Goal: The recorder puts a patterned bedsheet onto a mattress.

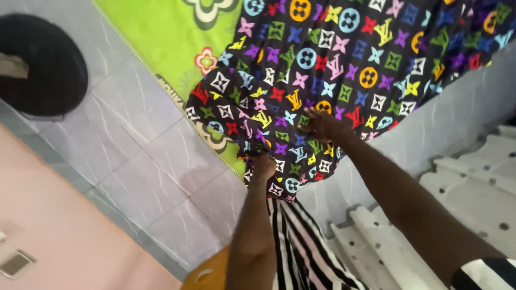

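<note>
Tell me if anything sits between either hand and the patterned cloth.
Nothing visible does. The left hand is closed on the lower edge of the patterned cloth, and the right hand lies on it a little higher up. Both are in direct contact, above the tiled floor.

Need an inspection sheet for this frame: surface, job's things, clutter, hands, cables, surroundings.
Surface: grey marbled floor tiles; green flower-patterned mat lies on them.
Job's things: black cloth with multicoloured flower and star print, spread partly over the mat.
Clutter: round black mesh object on the tiles; white perforated plastic pieces at right.
Hands: left hand grips the cloth's near edge; right hand rests on the cloth.
Cables: nothing seen.
Surroundings: pink panel at lower left; orange object at the bottom edge, kind unclear.
</note>
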